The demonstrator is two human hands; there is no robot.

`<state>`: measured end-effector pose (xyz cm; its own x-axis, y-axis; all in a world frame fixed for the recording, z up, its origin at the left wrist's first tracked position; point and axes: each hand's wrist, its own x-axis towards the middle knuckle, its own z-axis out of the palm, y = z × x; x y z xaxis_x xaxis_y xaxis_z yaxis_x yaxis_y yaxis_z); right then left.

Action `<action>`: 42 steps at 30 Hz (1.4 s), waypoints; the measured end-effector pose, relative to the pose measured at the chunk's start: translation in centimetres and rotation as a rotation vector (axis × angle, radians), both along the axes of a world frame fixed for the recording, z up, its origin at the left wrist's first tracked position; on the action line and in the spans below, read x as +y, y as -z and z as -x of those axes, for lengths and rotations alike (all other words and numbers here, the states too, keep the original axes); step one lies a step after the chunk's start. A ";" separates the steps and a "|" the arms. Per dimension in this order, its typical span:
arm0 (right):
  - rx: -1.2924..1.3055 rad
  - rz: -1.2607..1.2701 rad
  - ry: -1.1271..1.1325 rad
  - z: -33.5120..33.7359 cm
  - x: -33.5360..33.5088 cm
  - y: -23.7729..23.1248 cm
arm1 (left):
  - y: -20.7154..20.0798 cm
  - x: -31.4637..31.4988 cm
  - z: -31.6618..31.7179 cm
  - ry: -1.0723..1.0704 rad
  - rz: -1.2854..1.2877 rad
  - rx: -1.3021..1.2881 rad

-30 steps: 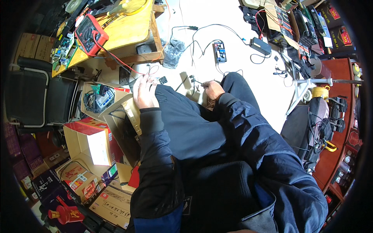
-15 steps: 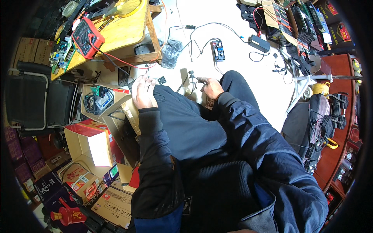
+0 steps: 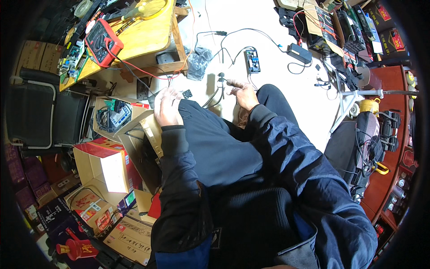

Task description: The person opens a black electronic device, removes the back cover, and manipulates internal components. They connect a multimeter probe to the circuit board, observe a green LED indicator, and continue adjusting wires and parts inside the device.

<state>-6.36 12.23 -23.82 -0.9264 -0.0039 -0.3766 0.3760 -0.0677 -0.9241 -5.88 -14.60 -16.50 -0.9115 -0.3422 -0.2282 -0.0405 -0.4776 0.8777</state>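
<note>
My right hand (image 3: 245, 95) reaches over the pale floor beside my right knee. Its thumb and index finger close on a thin black cable with a small dark connector (image 3: 221, 78); the cable loops down toward my legs. My left hand (image 3: 168, 106) is at my left knee, fingers bent and pressed together; what they hold, if anything, cannot be made out. Close to it run the black and red test leads (image 3: 142, 75) of a red multimeter (image 3: 104, 43) on the wooden table. A small black square part (image 3: 187, 94) lies just right of that hand.
A small device with a blue part (image 3: 253, 61) and a black power adapter (image 3: 299, 53) lie on the floor ahead. The wooden table (image 3: 141, 42) stands at the far left. Open cardboard boxes (image 3: 101, 172) crowd my left; a black bag (image 3: 345, 139) is at the right.
My right hand shifts slightly and its fingers spread a little; the connector and cable it holds move up a bit. The left hand stays about where it was.
</note>
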 end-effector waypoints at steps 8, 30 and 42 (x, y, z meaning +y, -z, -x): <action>-0.011 -0.035 -0.037 0.2 -0.8 -2.1 | 2.2 3.2 0.9 0.585 0.457 -0.046; 0.026 -0.050 -0.016 1.4 1.3 -2.5 | 5.6 7.2 2.6 0.509 0.649 -0.210; 0.026 -0.478 -0.103 0.4 3.0 -1.4 | 5.5 6.7 2.9 0.138 1.080 0.106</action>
